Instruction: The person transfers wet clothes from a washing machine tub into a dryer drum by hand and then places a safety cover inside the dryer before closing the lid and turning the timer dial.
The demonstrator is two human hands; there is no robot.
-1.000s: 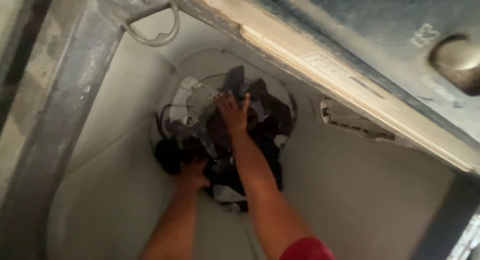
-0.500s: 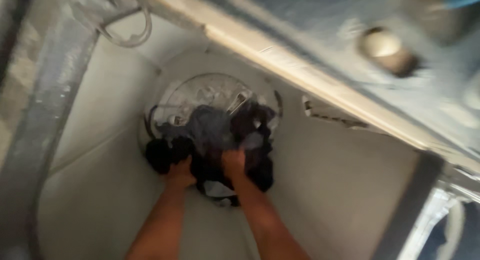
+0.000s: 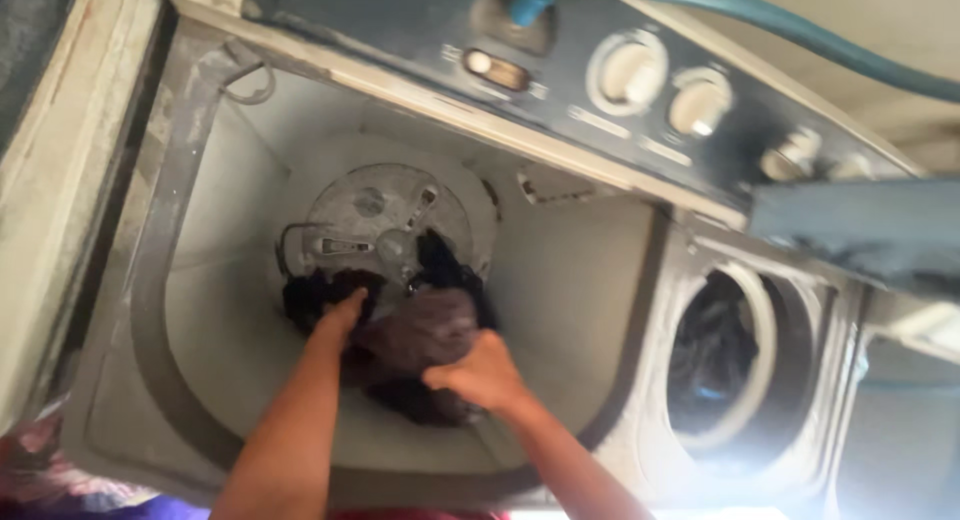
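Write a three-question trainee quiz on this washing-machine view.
1. True or false: both hands grip the dark laundry down in the wash tub.
2. Which hand is nearer the grey agitator disc? A) left hand B) right hand
3. What lies inside the round spinner opening at the right?

Key: 1. True. 2. A. 3. More dark cloth, with a bit of blue.
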